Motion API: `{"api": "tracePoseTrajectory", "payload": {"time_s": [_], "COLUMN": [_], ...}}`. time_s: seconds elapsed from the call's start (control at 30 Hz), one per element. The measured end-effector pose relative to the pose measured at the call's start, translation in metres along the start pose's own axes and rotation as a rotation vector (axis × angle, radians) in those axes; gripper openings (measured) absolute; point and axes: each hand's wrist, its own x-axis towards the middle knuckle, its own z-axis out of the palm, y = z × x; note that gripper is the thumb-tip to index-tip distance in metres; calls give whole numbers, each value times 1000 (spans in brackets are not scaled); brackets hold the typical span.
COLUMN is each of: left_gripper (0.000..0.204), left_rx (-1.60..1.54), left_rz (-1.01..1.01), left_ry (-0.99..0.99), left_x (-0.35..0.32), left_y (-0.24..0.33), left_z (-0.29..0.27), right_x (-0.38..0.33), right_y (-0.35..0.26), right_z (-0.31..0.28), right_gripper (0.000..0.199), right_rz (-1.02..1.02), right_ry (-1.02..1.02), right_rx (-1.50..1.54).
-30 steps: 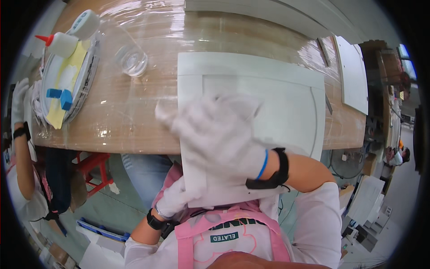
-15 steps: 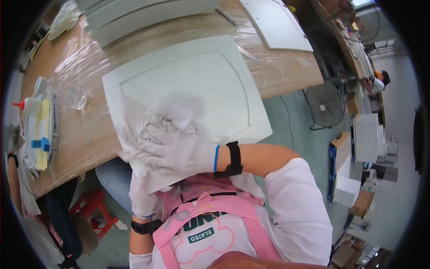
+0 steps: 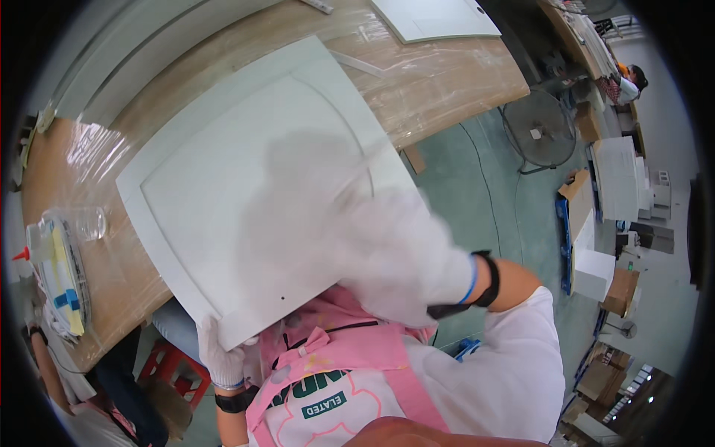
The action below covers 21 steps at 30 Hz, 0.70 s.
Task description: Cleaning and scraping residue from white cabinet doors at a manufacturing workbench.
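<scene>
A white panel [image 3: 246, 156] with a curved groove framing its middle lies tilted across the table's near edge. At its near left corner, my gloved left hand [image 3: 223, 354] is closed round the edge, fingers on top. Over the panel's right part my gloved right hand [image 3: 417, 249] is smeared by motion. A crumpled white cloth [image 3: 361, 223], also blurred, is bunched in that hand against the panel; the single fingers cannot be made out. A small dark hole shows near the panel's front edge.
On the film-covered table [image 3: 126, 276] stand a bottle with a red tip [image 3: 30, 253], a clear cup [image 3: 91, 223] and stacked white boards [image 3: 149, 45]. Another panel [image 3: 436, 18] lies at the far right. A floor fan [image 3: 538, 132] stands beyond; a co-worker's arm [image 3: 51, 365] shows at left.
My right hand has swept the cloth from the panel's near left part to its right side. My left hand keeps its hold on the corner. The whole view has shifted.
</scene>
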Motion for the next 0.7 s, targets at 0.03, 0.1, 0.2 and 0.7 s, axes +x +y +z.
{"api": "tracePoseTrajectory", "payload": {"time_s": [0.03, 0.1, 0.2, 0.7], "left_gripper": [33, 35, 38, 53], "left_rx": [7, -2, -9, -21], "left_rz": [12, -30, 34, -113], "left_ry": [0, -71, 58, 15], "left_x": [-3, -3, -3, -6], "left_y": [2, 7, -9, 11], "left_z": [-2, 1, -34, -23], "right_x": [10, -5, -14, -50], "right_y": [-13, -2, 73, 113], "right_z": [8, 33, 36, 1], "right_gripper": [36, 37, 34, 24], "right_rz": [-177, -141, 77, 1135], "right_ry": [-83, -174, 24, -491], "right_rx": [89, 137, -60, 915]}}
